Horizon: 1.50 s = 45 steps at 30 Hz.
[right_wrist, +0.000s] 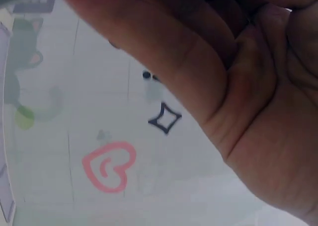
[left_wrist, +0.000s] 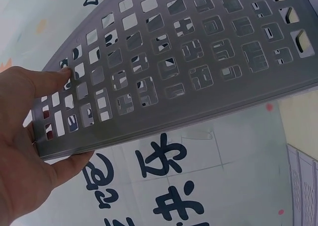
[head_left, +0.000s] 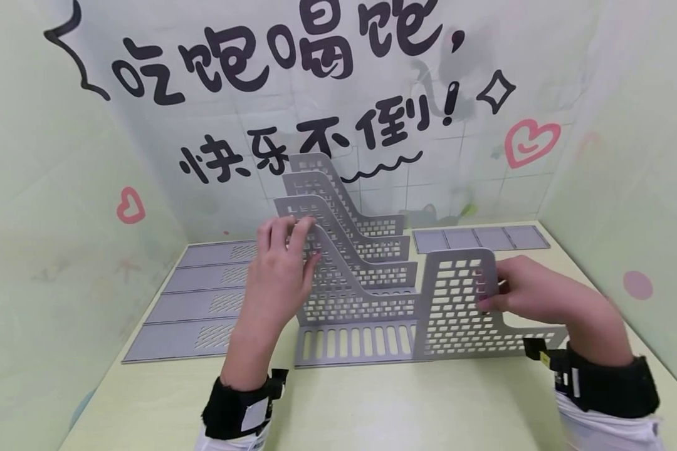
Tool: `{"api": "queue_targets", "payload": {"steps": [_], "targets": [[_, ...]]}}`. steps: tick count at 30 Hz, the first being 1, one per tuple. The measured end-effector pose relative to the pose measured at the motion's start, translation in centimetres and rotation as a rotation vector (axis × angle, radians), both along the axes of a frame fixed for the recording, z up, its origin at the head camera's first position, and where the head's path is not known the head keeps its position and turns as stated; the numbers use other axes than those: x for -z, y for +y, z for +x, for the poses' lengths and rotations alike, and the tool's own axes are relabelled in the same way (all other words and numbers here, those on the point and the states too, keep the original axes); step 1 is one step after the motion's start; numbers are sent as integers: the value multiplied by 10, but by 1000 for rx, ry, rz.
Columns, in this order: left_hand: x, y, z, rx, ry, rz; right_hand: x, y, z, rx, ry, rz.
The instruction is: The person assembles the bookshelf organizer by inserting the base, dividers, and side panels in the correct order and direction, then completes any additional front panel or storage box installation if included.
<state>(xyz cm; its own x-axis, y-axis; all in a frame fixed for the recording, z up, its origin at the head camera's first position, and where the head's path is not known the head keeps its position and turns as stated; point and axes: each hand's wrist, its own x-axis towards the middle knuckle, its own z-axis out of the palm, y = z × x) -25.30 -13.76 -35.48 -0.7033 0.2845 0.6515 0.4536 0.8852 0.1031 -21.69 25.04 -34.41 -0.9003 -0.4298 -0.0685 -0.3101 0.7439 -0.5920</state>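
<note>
A grey plastic file rack (head_left: 367, 290) with several perforated, step-shaped dividers stands in the middle of the table. My left hand (head_left: 279, 269) grips the tall rear corner of its nearest divider. The left wrist view shows the thumb on one face of that divider (left_wrist: 164, 109) and fingers on the other. At the rack's right front, another perforated panel (head_left: 427, 307) stands upright, its lower edge along the slotted base (head_left: 338, 362). My right hand (head_left: 533, 291) pinches this panel at the right edge of its tall part. In the right wrist view the palm and fingers (right_wrist: 198, 77) hide the panel.
Flat grey panels with slanted slots (head_left: 175, 307) lie side by side left of the rack. Another grey strip (head_left: 462, 238) lies at the back right. A printed wall (head_left: 350, 106) closes off the back, with side walls left and right. The pale table (head_left: 417, 407) extends in front.
</note>
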Motion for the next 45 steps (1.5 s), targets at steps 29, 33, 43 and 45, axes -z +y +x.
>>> {"api": "queue_targets", "payload": {"steps": [29, 33, 43, 45], "targets": [[-1, -53, -4, -110, -902, 208, 1, -25, 1, -136, -94, 58], [25, -56, -12, -206, -1145, 64, 5, -24, -1, -92, -117, 88], [71, -51, -28, -155, -1403, 196, 6, -36, 9, -42, -51, 121], [73, -50, -29, -131, -1415, 237, 6, -38, 10, -55, -19, 130]]}}
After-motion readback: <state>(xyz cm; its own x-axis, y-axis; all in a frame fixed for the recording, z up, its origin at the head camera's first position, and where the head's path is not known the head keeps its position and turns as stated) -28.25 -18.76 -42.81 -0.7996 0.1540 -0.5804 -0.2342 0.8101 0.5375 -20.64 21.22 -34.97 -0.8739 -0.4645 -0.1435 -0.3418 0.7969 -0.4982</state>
